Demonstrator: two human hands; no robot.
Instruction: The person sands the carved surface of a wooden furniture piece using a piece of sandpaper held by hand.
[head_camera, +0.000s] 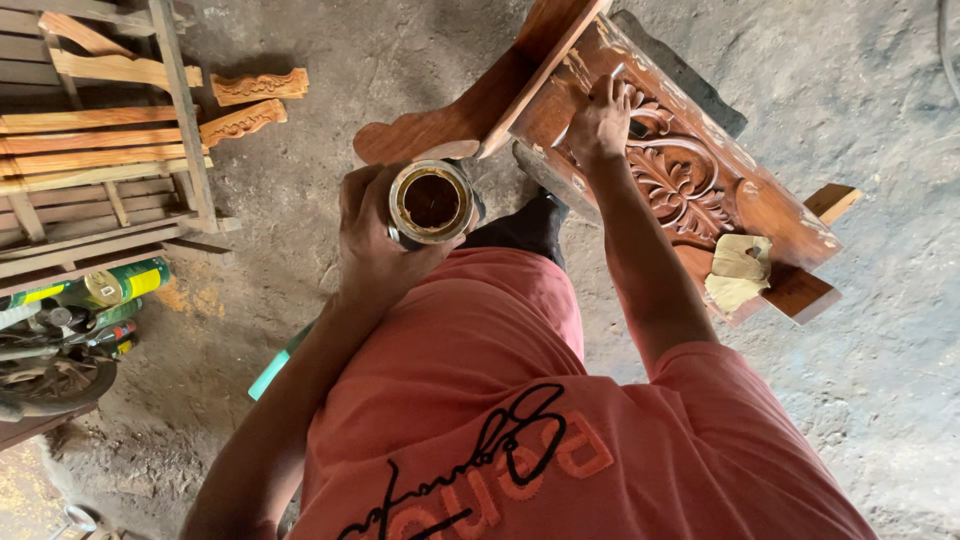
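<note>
Gripping open tin (432, 203) in left hand (372, 238) | right hand (600, 122) closed, pressing carved panel (690, 185)

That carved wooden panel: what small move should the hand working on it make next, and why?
Probably keep working the right hand along the carved wooden panel, toward the leaf carving beside it. The fingers rest at the carving's upper edge, pale unfinished patches show along the panel's rim, and the left hand holds an open tin of brown finish close by. Any tool in the fingers is hidden.

You are working over a dusty concrete floor (860, 330); left of your can-holding grip, two carved wooden pieces (250, 103), slatted wooden frames (100, 160) and spray cans (110, 290) are lying on it
</note>
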